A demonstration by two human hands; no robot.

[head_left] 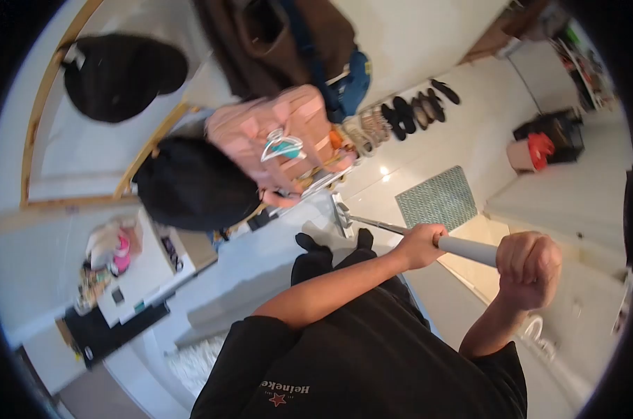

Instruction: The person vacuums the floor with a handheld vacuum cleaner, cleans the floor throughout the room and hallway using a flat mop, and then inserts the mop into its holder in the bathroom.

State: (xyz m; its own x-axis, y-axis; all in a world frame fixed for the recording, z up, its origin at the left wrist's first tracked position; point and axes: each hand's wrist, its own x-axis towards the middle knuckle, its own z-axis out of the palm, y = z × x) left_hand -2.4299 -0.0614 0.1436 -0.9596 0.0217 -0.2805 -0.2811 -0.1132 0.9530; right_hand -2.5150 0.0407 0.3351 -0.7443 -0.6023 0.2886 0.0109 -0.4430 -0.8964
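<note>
A long-handled flat mop (pixel 383 225) runs slantwise in front of my body, its pole silver low down and light grey at the upper end. My left hand (pixel 424 246) is wrapped round the middle of the pole, near where the grey grip begins. Higher up, my right hand (pixel 529 271) closes in a fist over the top end of the grip. The narrow mop head (pixel 343 216) rests on the floor just ahead of my feet, which are in dark socks.
A pink backpack (pixel 281 126), a black bag (pixel 194 183) and a black cap (pixel 124 75) hang at the left. Several shoes (pixel 403 115) line the wall beyond. A patterned mat (pixel 438 197) lies by the doorway. A white table (pixel 145 279) holds small items.
</note>
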